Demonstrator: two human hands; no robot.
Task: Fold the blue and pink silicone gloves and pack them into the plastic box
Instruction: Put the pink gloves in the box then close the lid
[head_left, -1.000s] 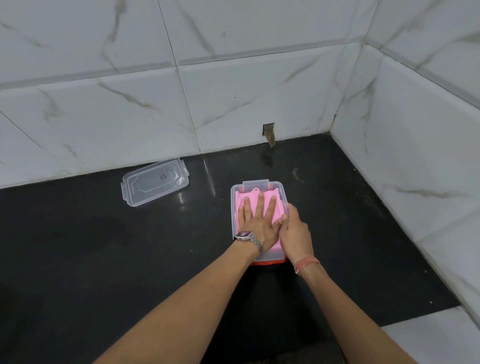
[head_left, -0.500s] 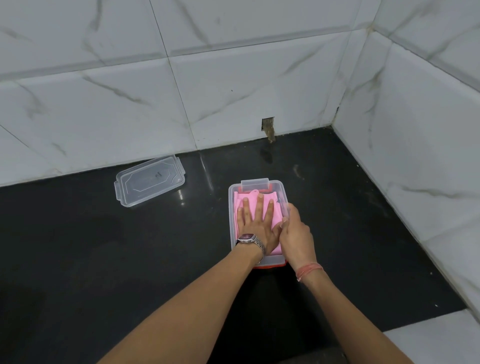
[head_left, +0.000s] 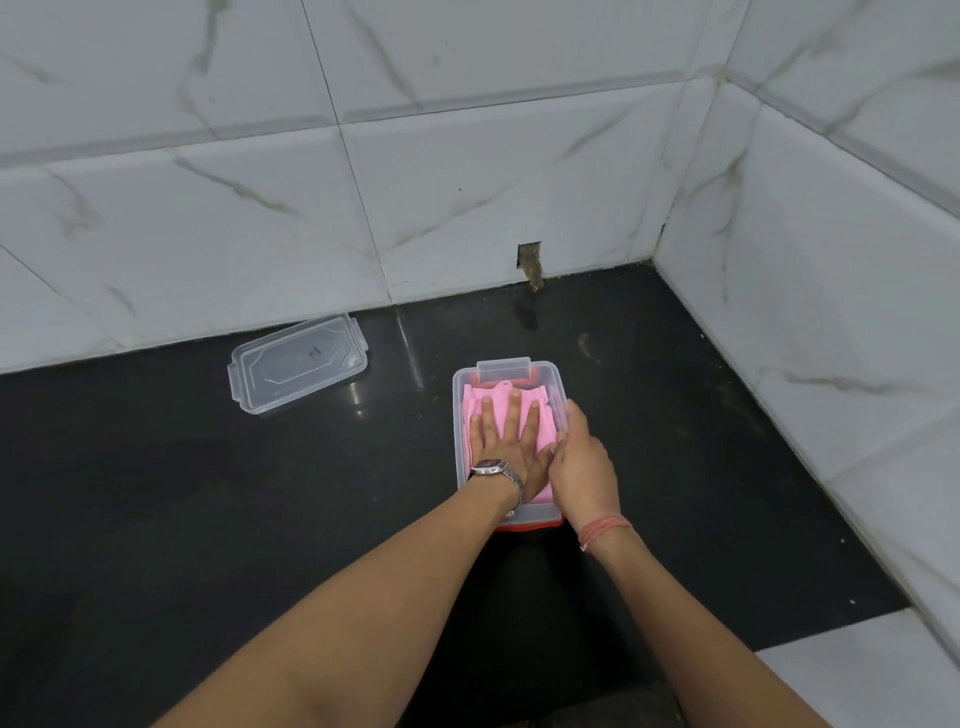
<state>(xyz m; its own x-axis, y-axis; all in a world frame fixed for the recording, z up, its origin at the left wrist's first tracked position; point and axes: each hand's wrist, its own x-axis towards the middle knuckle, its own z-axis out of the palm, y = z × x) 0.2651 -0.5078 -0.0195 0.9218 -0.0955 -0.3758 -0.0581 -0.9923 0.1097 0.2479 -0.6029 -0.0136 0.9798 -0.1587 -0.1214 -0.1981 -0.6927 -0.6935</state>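
Observation:
The clear plastic box (head_left: 457, 415) stands on the black counter, with an orange-red strip at its near end. A folded pink silicone glove (head_left: 474, 402) lies inside it. My left hand (head_left: 506, 447), wearing a wristwatch, presses flat on the pink glove with its fingers spread. My right hand (head_left: 582, 462) is curled over the box's right wall, thumb side toward the glove. No blue glove shows; anything under the pink one is hidden.
The box's clear lid (head_left: 298, 364) lies upside down to the left, near the back wall. White marble tile walls close the counter at the back and right. A small hole (head_left: 530, 260) marks the back wall.
Both hands keep their places on the glove and the box. Only the view has shifted slightly.

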